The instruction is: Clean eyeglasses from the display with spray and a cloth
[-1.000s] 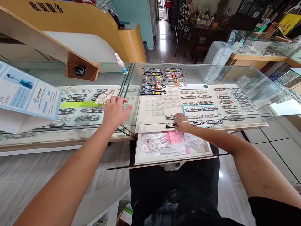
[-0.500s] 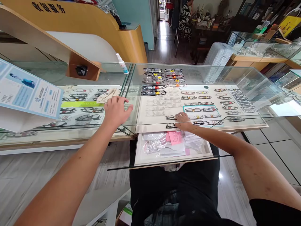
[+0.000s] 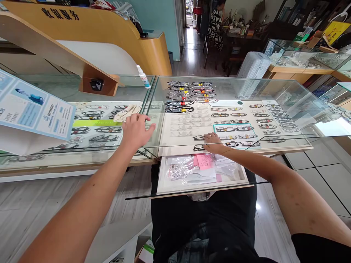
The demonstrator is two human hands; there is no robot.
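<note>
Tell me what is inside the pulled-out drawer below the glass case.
The drawer holds clear plastic bags, pink paper slips and white papers. Its back part runs under the display tray, so anything there is hidden.

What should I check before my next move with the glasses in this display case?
1. The left hand flat on the glass top: ok.
2. The right hand at the black glasses: ok.
3. Its grip on them: cannot tell, the hand covers it.
4. The drawer below pushed in: not ok, it stands open.
5. The cloth beside the left hand: ok.
</note>
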